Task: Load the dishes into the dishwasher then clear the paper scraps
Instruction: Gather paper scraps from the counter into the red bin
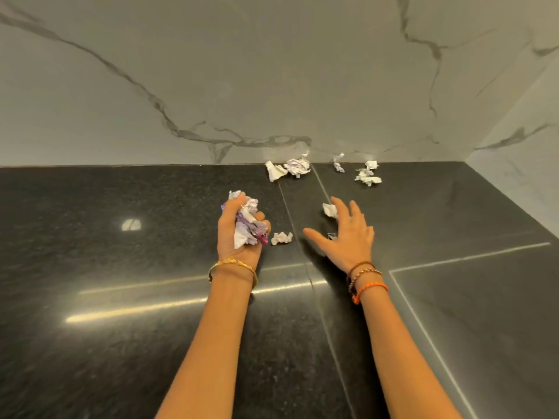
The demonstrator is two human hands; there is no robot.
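Both arms are out over the dark polished counter (121, 297), and the left hand (239, 234) has a full grip, fingers and thumb curled tight round a wad of crumpled paper (248, 225), white with purple print showing through. Just right of that fist, one small white scrap (281, 238) lies loose on the counter, touching nothing. Over on the right, the right hand (348, 234) hovers palm down with fingers spread wide, its grip apart and holding nothing. A crumpled scrap (329, 210) sits right at its fingertips; whether they touch is hard to say. A tiny dark-edged bit (331, 236) peeks out between thumb and forefinger. Far back against the marble wall (272, 71), more paper waits: a pair of crumpled pieces (289, 169) together at the centre, a thin twisted scrap (338, 163) right of them, and a small cluster (367, 175) further right. Bangles (233, 269) ring the left wrist, corded bracelets (366, 279) the right.
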